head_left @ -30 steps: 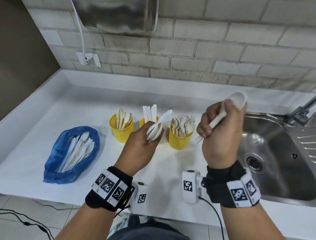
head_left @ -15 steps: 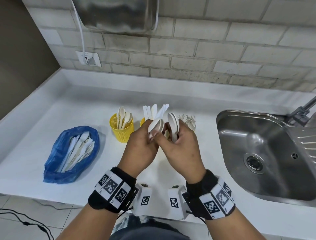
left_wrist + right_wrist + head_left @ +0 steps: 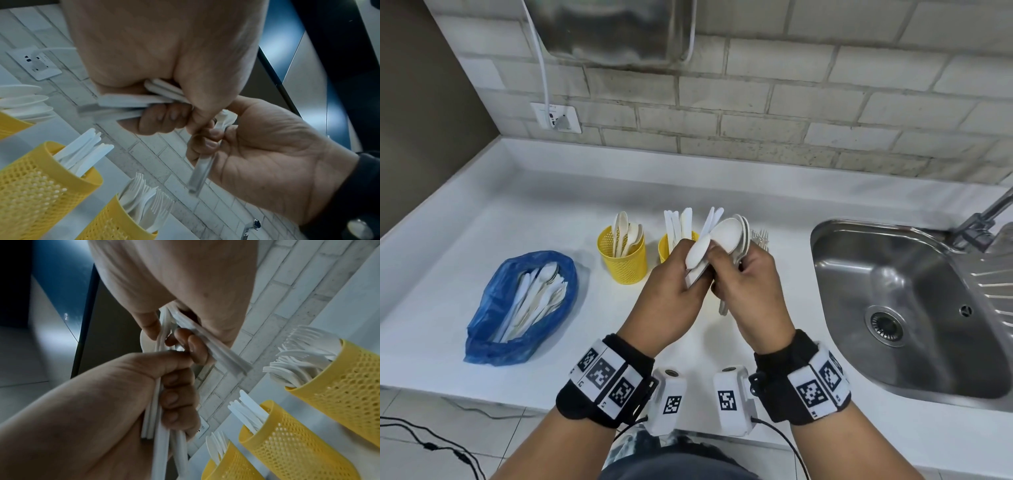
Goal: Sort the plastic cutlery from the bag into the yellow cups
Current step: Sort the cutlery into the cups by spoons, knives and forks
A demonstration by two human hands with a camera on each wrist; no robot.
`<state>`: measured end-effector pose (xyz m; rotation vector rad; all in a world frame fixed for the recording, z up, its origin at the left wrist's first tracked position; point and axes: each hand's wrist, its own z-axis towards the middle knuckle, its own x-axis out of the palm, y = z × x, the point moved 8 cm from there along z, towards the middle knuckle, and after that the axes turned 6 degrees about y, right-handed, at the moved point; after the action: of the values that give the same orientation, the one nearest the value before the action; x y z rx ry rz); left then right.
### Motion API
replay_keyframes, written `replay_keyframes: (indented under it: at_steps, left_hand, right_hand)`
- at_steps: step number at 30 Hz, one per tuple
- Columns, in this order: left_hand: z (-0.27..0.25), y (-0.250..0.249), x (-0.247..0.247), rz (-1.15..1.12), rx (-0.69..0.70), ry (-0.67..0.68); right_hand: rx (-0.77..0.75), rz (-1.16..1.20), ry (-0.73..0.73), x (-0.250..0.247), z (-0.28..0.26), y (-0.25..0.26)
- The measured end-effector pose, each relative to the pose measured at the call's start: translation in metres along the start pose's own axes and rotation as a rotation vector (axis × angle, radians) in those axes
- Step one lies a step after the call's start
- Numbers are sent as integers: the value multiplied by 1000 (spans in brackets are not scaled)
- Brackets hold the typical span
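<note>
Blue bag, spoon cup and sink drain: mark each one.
blue bag [image 3: 482,329], head view, front left wall.
spoon cup [image 3: 625,263], head view, mesh side.
sink drain [image 3: 886,324], head view, strainer centre.

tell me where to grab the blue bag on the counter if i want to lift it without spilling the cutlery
Grip the blue bag by the rolled rim along its two long sides, coming straight down from above and gathering both edges up together. It lies flat and open-mouthed upward, with loose cutlery spread lengthwise inside, so pulling one edge or one end alone would probably tip the pieces out.
</note>
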<state>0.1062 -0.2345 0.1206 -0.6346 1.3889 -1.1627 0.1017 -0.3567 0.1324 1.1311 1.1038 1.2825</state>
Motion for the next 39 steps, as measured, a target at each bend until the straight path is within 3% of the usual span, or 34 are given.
replay_keyframes:
  at_steps: [7,16,20,26,29,33,39]
  left_hand:
    - [1,-10,3,15,6,26]
    - [-1,4,4,-44,-65,15]
    - [0,9,1,-57,-95,12]
    - [4,6,9,-54,-83,49]
    - [4,7,14,-60,-65,82]
    - [1,3,13,7,-35,74]
    - [-2,5,8,13,-23,48]
  right_hand:
    - [116,254,-133,-12,2,-12]
    - [119,732,-316,-63,18,-13]
    - [51,551,-284,-71,20,4]
    - [-43,-59,-16,-31,10,21]
    - [-82,-224,37,-17,5,22]
    - [-76,-287,-17,-17,6,19]
    - [-61,11,-156,-35,10,14]
